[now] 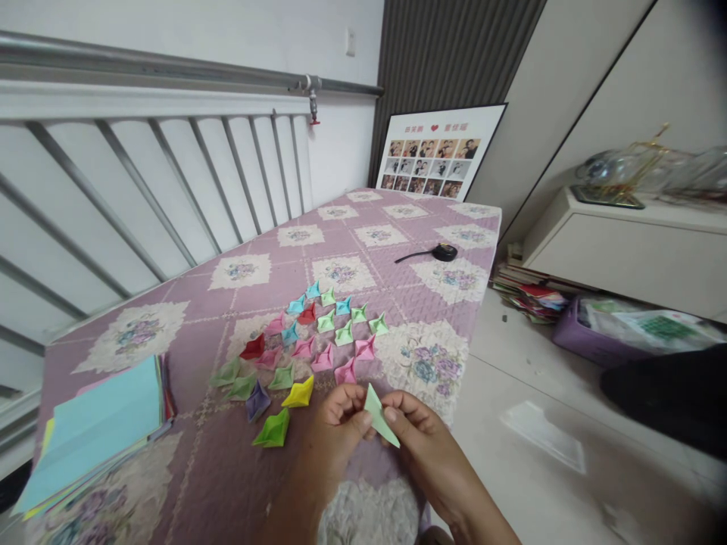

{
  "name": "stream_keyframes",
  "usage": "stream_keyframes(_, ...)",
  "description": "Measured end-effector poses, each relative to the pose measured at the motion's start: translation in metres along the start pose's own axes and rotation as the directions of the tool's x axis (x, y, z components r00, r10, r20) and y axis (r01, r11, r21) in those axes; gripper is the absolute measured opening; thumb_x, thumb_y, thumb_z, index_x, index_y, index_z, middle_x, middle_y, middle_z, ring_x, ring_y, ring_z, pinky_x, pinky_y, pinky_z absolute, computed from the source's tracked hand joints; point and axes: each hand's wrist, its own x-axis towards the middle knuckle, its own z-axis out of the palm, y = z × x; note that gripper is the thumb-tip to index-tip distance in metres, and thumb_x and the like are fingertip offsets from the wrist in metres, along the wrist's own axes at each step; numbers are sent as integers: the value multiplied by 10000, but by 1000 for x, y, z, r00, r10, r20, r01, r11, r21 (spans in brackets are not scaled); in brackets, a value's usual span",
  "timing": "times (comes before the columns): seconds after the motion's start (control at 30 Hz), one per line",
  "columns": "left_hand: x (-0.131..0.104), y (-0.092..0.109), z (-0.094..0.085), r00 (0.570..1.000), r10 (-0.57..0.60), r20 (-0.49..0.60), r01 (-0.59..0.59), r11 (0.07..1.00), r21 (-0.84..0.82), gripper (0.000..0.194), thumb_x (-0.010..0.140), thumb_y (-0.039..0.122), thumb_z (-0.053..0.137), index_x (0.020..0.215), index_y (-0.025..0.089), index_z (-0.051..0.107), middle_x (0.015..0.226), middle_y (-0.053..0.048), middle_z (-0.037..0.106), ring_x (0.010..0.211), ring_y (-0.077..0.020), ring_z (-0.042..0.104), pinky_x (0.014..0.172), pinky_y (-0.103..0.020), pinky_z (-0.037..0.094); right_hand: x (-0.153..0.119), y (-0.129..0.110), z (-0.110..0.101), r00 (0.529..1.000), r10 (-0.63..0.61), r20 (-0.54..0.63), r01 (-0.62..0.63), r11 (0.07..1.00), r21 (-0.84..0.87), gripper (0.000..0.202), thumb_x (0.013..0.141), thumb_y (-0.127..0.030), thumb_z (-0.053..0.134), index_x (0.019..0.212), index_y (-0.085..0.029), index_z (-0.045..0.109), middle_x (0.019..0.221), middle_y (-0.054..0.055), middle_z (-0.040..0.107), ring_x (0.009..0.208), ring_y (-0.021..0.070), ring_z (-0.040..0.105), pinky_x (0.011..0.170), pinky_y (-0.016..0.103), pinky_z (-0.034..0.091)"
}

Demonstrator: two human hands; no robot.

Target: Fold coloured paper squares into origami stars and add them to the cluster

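Near the table's front edge, my left hand [345, 424] and my right hand [413, 430] pinch a pale green folded paper [380, 418] between them, thumbs on its near face. The fingertips behind it are partly hidden. Just beyond my hands lie several small folded paper boats in loose diagonal rows, among them a pink one [345, 371], a yellow one [298, 392], a bright green one [273, 429], a purple one [257, 401] and a red one [253, 347].
A stack of coloured paper sheets [105, 424] lies at the table's left, light blue on top. A black tape measure [444, 252] rests farther back on the purple floral tablecloth [397, 299]. Behind stands a framed photo board [440, 155]; a radiator [153, 189] runs along the left.
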Motion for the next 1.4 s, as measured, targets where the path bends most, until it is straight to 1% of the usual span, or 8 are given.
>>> stream_keyframes(0.13,-3,-3,-5,997,-25,71,30,998,-60,79,756,184,642,824,165,607,697,22,582,627,-102,515,626,-226,393,-1,0,3,997,29,67,-38,990,133,309,767,-476,707,772,-186,600,632,-32,572,599,96,454,608,231,339)
stream_keyframes(0.3,-5,-1,-2,994,-21,105,36,989,-146,71,754,189,666,795,168,612,663,32,581,600,-100,524,609,-228,406,-3,0,4,996,41,77,-49,993,112,332,761,-489,712,738,-179,596,626,-22,582,587,96,455,594,232,334)
stream_keyframes(0.6,-6,5,-2,990,-23,139,54,973,-225,169,710,250,755,752,156,621,627,25,602,568,-96,544,583,-217,408,-4,0,5,988,52,144,-78,981,179,331,740,-479,736,745,-177,600,633,-21,581,596,96,468,599,231,327)
stream_keyframes(0.77,-8,6,-5,986,-39,164,81,962,-259,221,672,275,794,743,152,626,637,16,618,584,-101,556,591,-218,419,-4,4,3,986,45,159,-72,983,170,328,748,-472,730,739,-177,588,611,-35,545,561,82,417,555,223,278)
stream_keyframes(1.0,-8,2,-7,983,-76,164,113,967,-226,286,637,321,821,743,151,617,661,2,625,598,-120,572,600,-239,431,-6,3,5,991,67,114,-85,983,161,315,783,-456,689,695,-182,561,583,-44,517,549,85,398,545,226,273)
stream_keyframes(1.17,-5,-3,-8,989,-94,110,115,973,-199,253,659,310,807,756,157,631,646,16,605,588,-91,531,598,-216,387,-4,2,3,999,28,23,-28,999,25,293,803,-447,665,717,-184,569,624,-32,551,586,97,432,575,230,314)
stream_keyframes(1.3,-3,-5,-8,992,-106,74,117,978,-174,266,661,318,806,805,162,645,700,9,610,612,-94,524,626,-233,400,-2,2,1,998,-20,-57,20,1000,-15,289,761,-439,713,755,-204,546,600,-73,468,554,81,378,539,212,296)
stream_keyframes(1.4,-4,-4,-6,994,-91,55,101,973,-209,287,669,316,802,869,173,653,747,10,600,627,-95,520,626,-237,410,-2,2,1,997,-51,-63,50,999,-20,294,776,-438,701,748,-212,515,608,-81,434,541,76,352,523,206,292)
